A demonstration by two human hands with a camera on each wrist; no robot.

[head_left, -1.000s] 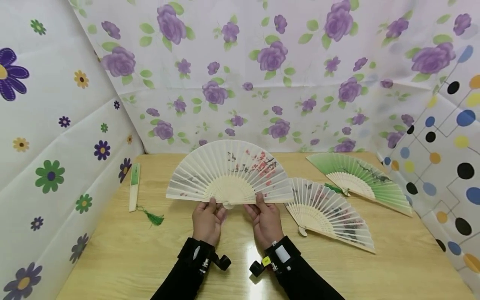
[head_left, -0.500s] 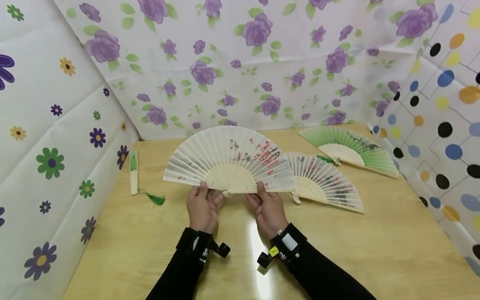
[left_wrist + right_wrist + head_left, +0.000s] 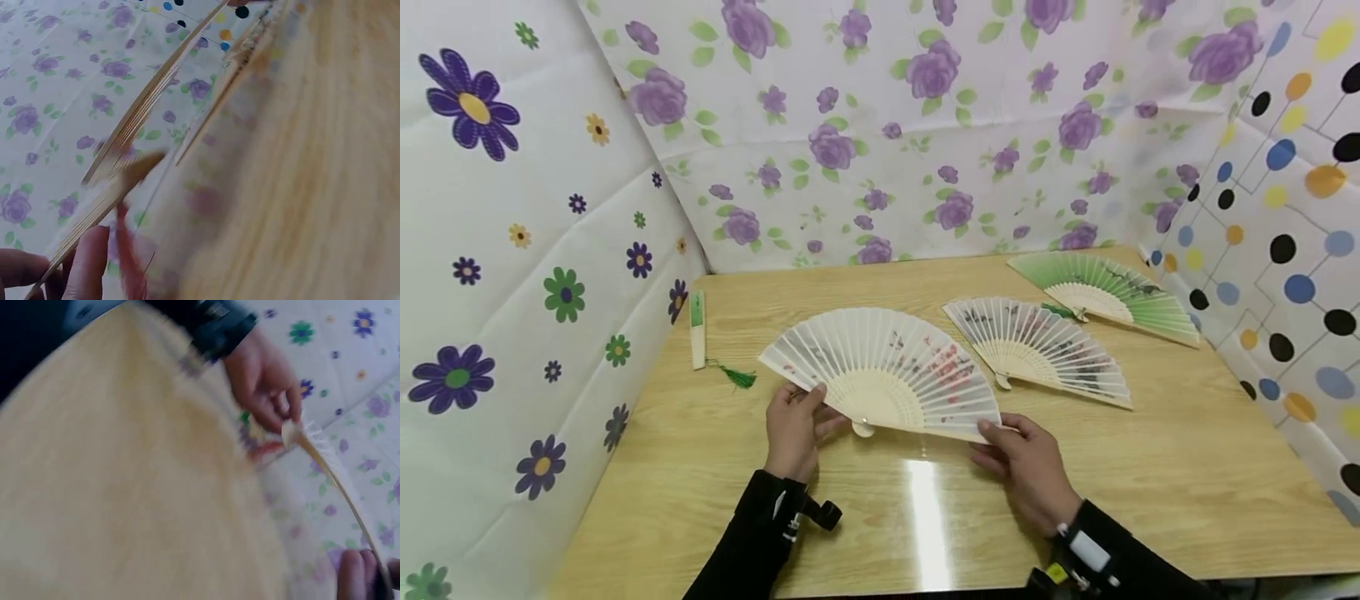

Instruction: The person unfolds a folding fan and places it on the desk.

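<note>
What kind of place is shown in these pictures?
Probably a small staged recording booth, not a home: a wooden table walled in by flower-printed sheets, with open paper fans laid out and a white fan in hand.

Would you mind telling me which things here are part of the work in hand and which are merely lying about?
In hand:
- open white fan, gripped at its ends by the left hand and right hand

Lying about:
- second open white fan
- open green fan
- folded fan with green tassel
- wooden table
</note>
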